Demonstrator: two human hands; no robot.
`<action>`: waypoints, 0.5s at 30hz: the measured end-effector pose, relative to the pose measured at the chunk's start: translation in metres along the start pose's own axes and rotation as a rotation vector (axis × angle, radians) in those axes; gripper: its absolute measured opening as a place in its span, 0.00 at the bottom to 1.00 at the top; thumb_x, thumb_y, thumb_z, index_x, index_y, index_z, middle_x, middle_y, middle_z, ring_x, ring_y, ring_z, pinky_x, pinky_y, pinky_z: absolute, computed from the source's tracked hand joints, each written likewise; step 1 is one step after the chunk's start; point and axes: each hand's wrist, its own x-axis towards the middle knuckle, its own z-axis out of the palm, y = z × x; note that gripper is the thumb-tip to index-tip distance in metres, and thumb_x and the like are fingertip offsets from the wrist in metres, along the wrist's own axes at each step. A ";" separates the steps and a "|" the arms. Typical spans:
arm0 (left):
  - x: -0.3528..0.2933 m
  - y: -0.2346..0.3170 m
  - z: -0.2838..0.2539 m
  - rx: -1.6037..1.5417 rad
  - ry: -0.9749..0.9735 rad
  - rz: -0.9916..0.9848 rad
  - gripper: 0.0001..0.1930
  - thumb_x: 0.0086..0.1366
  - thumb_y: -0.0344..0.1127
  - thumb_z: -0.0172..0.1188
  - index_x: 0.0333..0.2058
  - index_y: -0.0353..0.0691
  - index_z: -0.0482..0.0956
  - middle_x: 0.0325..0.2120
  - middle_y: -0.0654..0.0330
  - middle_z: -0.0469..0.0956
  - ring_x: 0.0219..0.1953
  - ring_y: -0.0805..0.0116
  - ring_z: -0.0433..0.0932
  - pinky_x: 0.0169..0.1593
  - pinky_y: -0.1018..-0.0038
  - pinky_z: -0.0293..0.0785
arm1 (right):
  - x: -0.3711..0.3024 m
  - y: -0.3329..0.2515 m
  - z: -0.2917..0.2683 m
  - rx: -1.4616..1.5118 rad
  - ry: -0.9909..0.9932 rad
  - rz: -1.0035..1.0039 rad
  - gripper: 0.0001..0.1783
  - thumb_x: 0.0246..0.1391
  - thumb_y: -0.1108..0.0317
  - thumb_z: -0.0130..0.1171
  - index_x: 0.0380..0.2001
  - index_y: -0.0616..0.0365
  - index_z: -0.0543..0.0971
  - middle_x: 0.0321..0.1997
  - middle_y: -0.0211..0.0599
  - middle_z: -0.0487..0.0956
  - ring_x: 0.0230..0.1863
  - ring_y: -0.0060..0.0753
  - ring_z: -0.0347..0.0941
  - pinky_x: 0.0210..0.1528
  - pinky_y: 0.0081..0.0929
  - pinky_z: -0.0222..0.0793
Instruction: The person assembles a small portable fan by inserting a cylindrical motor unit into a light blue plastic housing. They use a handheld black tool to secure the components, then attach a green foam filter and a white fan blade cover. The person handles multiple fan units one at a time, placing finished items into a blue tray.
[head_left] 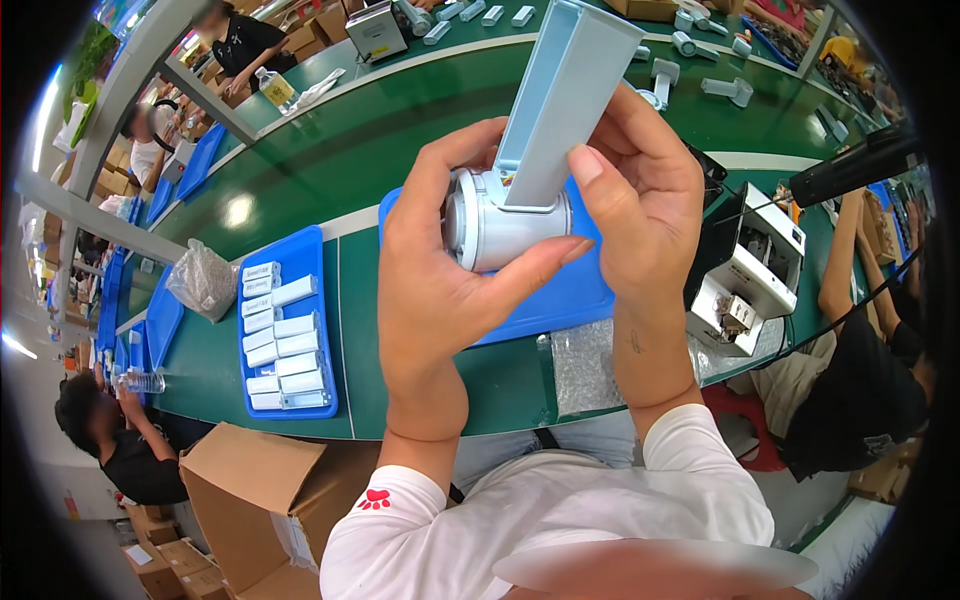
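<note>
I hold one pale blue-white plastic device (515, 215) up in front of me with both hands. My left hand (430, 270) wraps around its round cylindrical base, thumb under it. My right hand (640, 200) grips the long flat rectangular arm (570, 90) that rises from the base toward the upper right. Behind the device lies a blue tray (560, 300) on the green worktable (350, 150).
A second blue tray (320, 250) at my left carries several white rectangular parts. Beside it lies a clear plastic bag (203, 280). A white machine (745, 275) stands at my right. An open cardboard box (260, 500) sits below. Other people work around the table.
</note>
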 end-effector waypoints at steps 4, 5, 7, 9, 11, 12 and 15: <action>0.000 -0.001 -0.001 0.022 -0.001 0.022 0.39 0.44 0.36 0.84 0.55 0.33 0.75 0.45 0.52 0.82 0.45 0.66 0.82 0.49 0.71 0.79 | 0.000 0.000 0.000 0.007 0.001 -0.010 0.26 0.56 0.77 0.60 0.59 0.71 0.74 0.46 0.42 0.84 0.46 0.29 0.82 0.51 0.29 0.77; 0.000 -0.001 -0.001 0.033 -0.002 0.031 0.39 0.44 0.36 0.84 0.55 0.33 0.75 0.45 0.52 0.82 0.45 0.66 0.82 0.49 0.71 0.79 | 0.000 -0.001 0.001 0.007 0.002 -0.010 0.26 0.56 0.77 0.60 0.59 0.71 0.74 0.45 0.42 0.84 0.46 0.29 0.82 0.51 0.29 0.77; 0.001 -0.001 -0.001 0.031 0.000 0.038 0.39 0.43 0.36 0.84 0.55 0.33 0.75 0.45 0.52 0.82 0.45 0.66 0.82 0.49 0.71 0.79 | 0.000 0.001 0.001 0.009 0.010 -0.013 0.27 0.56 0.77 0.60 0.59 0.71 0.74 0.45 0.42 0.84 0.46 0.29 0.82 0.51 0.29 0.77; 0.001 -0.001 -0.001 0.030 0.002 0.043 0.39 0.43 0.36 0.84 0.54 0.33 0.75 0.45 0.53 0.82 0.45 0.66 0.82 0.49 0.71 0.79 | 0.000 0.001 0.001 0.009 0.014 -0.013 0.27 0.56 0.77 0.60 0.60 0.71 0.74 0.45 0.42 0.84 0.46 0.29 0.82 0.51 0.29 0.77; 0.001 -0.001 -0.001 0.031 0.004 0.047 0.39 0.43 0.36 0.84 0.54 0.33 0.76 0.45 0.53 0.82 0.45 0.66 0.82 0.49 0.71 0.78 | 0.000 0.001 0.002 0.008 0.015 -0.009 0.27 0.56 0.77 0.60 0.60 0.71 0.74 0.45 0.42 0.84 0.46 0.29 0.82 0.51 0.29 0.77; 0.001 -0.001 -0.001 0.037 0.005 0.051 0.39 0.43 0.36 0.84 0.54 0.33 0.76 0.45 0.53 0.82 0.45 0.66 0.82 0.49 0.71 0.78 | 0.000 0.001 0.002 0.006 0.011 -0.013 0.27 0.56 0.77 0.60 0.60 0.71 0.74 0.45 0.42 0.84 0.46 0.29 0.82 0.51 0.29 0.77; 0.000 -0.001 -0.002 0.051 0.006 0.058 0.39 0.43 0.36 0.84 0.54 0.33 0.76 0.45 0.53 0.82 0.45 0.66 0.82 0.49 0.71 0.78 | 0.000 0.002 0.001 0.012 0.001 -0.028 0.27 0.56 0.77 0.61 0.60 0.71 0.74 0.45 0.42 0.84 0.46 0.29 0.82 0.51 0.29 0.78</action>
